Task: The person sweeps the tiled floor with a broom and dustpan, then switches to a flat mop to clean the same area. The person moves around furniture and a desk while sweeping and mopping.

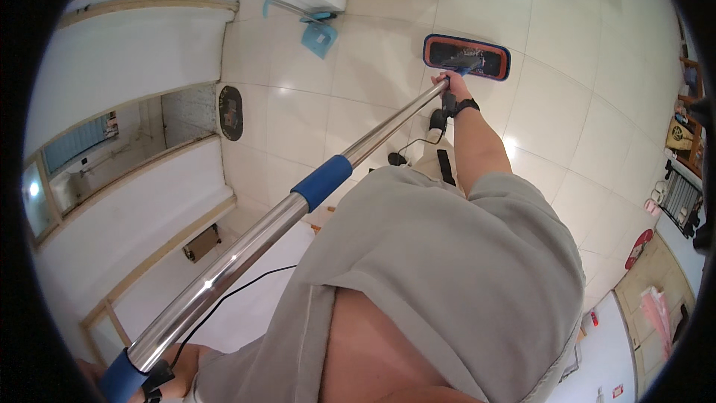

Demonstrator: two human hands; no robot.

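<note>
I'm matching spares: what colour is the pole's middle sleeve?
The sleeve is blue, best in the head view.

The wide head camera looks steeply down, the shirt [447, 246] close below it, the floor [559, 116] farther off.

The mop pole [273, 227] is smooth, glossy metal.

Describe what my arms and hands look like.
Your right hand and partly hidden left hand look ungloved. Loose grey short sleeves leave the forearms bare. Both wrists wear black bands and small black devices; a thin black cable leaves the left one.
</note>
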